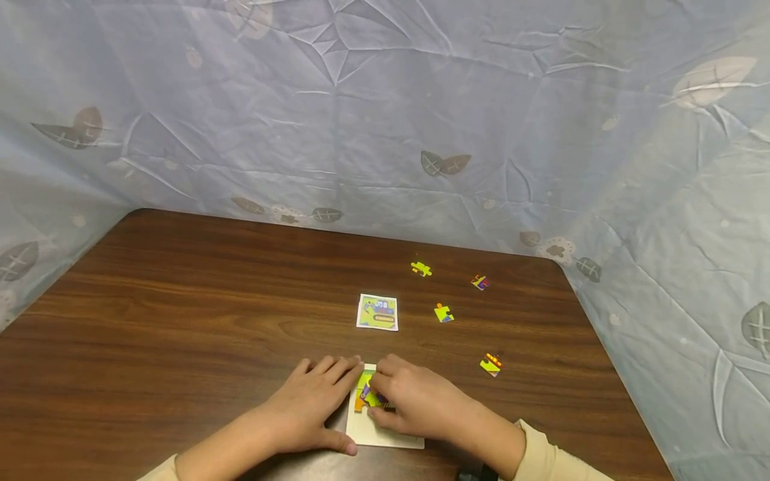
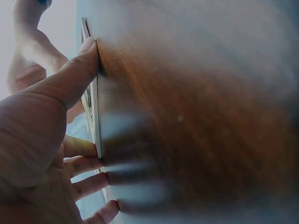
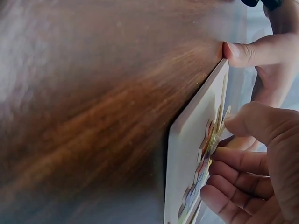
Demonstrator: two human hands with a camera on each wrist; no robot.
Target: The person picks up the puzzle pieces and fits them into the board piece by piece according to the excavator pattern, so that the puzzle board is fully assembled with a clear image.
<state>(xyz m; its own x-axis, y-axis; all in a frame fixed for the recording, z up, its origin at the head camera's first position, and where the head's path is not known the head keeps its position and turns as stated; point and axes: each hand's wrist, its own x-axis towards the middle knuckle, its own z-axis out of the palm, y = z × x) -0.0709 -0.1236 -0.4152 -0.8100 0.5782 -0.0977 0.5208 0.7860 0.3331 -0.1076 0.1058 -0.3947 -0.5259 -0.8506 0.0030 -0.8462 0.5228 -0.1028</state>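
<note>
A pale puzzle board (image 1: 381,435) lies near the table's front edge, with colourful pieces (image 1: 363,391) fitted in its upper part. Along the board's left side rests my left hand (image 1: 309,407). Its fingers are extended, and its thumb touches the lower left edge, as the left wrist view confirms. Over the board, my right hand (image 1: 416,402) has curled fingers. In the right wrist view, its thumb and index finger pinch a thin puzzle piece (image 3: 227,113) just at the board's surface. Most of that piece's picture is hidden by the fingers.
Beyond the board lies a small square picture card (image 1: 377,312). Loose puzzle pieces are scattered to the right: a green one (image 1: 422,268), a purple-orange one (image 1: 480,282), a green-blue one (image 1: 444,312) and a red-yellow one (image 1: 491,365). Patterned curtains (image 1: 385,133) surround the brown table (image 1: 180,321).
</note>
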